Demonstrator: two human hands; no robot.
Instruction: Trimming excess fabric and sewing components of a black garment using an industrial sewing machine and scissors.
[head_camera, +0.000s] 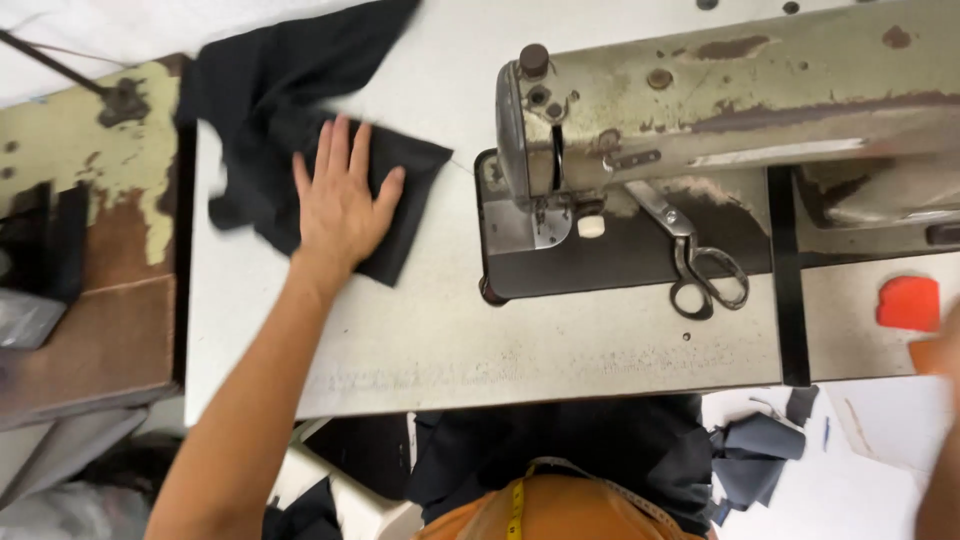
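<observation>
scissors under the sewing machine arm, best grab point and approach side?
Probably the handle loops. The scissors lie flat on the machine bed, loops pointing toward the person and clear of the arm, blades tucked under the sewing machine. Come from the near edge of the table, fingers sliding under the loops.

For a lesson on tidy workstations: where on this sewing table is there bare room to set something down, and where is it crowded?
Bare: the table top along its near edge, between the left hand on the black fabric and the sewing machine. Crowded: the machine bed, with scissors, and the far-left corner under fabric.
</observation>
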